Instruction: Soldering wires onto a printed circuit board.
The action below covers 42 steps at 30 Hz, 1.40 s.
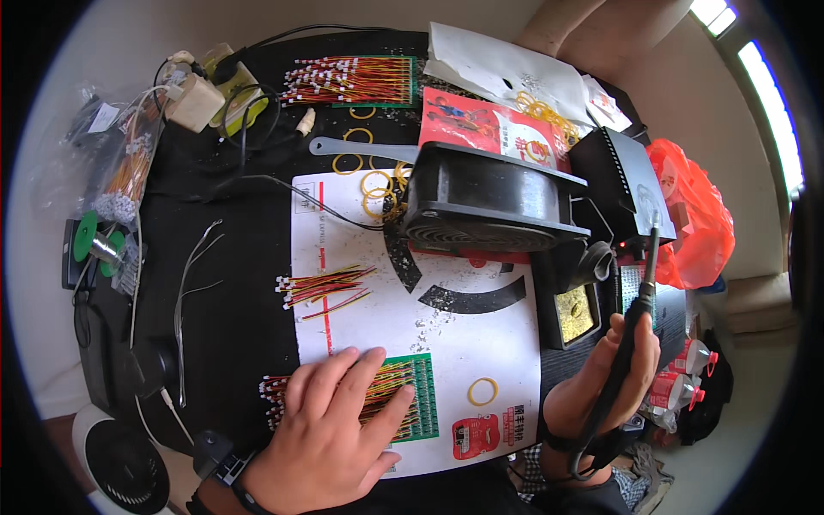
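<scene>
My left hand [322, 442] lies flat with its fingers spread over a green circuit board [424, 408]. Under those fingers run red, yellow and black wires [384, 396], their white connectors sticking out to the left. My right hand [639, 369] is closed around the black handle of a soldering iron [633, 319]. The iron points up and away, its tip beside a black box [622, 184] and apart from the board. Just beyond my left hand, a loose bunch of similar wires [330, 287] rests on a white printed sheet [463, 343].
A black fan [498, 202] stands mid-table, near an iron holder with yellow cleaning pad [575, 313]. Another wired board [360, 81] lies at the back. Yellow rubber bands [376, 184], a grey flat tool [360, 148], a solder spool [105, 247] and a red bag [695, 215] surround the work.
</scene>
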Available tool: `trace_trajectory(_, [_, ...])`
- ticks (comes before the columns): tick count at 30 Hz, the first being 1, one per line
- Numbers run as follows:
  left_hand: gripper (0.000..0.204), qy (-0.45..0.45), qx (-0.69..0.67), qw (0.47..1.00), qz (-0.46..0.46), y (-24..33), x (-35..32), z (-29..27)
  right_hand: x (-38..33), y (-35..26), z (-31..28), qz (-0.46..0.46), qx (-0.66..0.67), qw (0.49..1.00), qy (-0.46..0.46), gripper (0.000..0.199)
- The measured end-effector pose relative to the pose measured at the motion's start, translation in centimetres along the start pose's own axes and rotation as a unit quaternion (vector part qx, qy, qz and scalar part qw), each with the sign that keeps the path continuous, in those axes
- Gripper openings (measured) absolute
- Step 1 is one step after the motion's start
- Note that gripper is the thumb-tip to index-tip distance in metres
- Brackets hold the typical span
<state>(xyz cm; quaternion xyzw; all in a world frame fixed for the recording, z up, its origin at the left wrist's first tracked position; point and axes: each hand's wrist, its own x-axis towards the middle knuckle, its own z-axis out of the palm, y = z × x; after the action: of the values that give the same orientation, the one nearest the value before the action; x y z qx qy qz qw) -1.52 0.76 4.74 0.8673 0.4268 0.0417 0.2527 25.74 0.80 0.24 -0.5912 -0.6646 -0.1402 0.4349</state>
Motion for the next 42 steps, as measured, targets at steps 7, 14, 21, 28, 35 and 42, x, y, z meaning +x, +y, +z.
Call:
trace_trajectory(7, [0.058,0.053,-0.076,0.994,0.052,-2.1,0.5,1.4,-2.4,0.6,-1.3,0.114,0.096,0.988,-0.028,0.043])
trace_trajectory(14, [0.051,0.108,-0.054,0.991,0.055,-2.3,1.5,1.5,-1.2,0.3,-0.2,0.008,0.069,0.997,-0.031,0.043])
trace_trajectory(21, [0.038,0.275,-0.047,0.960,-0.022,-4.2,1.3,0.3,-1.5,0.5,-0.8,0.022,0.081,0.996,-0.021,0.044])
trace_trajectory(28, [0.013,0.338,-0.007,0.930,-0.146,-6.7,1.5,2.0,-2.1,0.2,-1.2,0.032,0.084,0.996,-0.023,0.046])
trace_trajectory(35, [0.011,0.337,-0.012,0.934,-0.119,-6.4,1.9,1.3,-1.8,-0.1,-1.1,0.047,0.096,0.994,-0.014,0.047])
trace_trajectory(42, [0.018,0.314,-0.224,0.921,-0.043,-3.0,0.4,0.1,-1.6,0.1,-2.0,0.000,0.144,0.989,-0.023,0.047])
